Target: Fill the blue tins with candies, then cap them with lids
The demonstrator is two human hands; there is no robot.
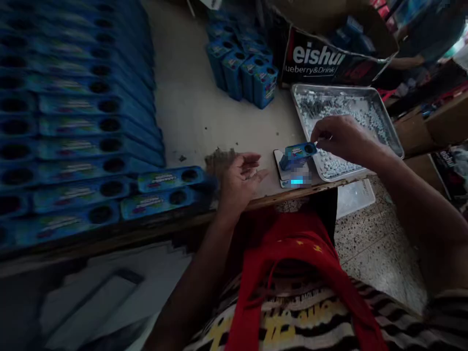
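Observation:
My right hand is closed in a pinch beside the round hole of a small blue box; a whitish speck shows at its fingertips, too small to name. The box stands on a small digital scale with a lit cyan display, near the table's front edge. My left hand is held to the left of the scale, fingers apart and nothing in it. Below my right hand lies a metal tray holding many small white pieces.
Rows of blue boxes with round holes cover the left of the table. Another cluster of blue boxes stands at the back. A black printed carton sits behind the tray. Another person's arm shows at upper right.

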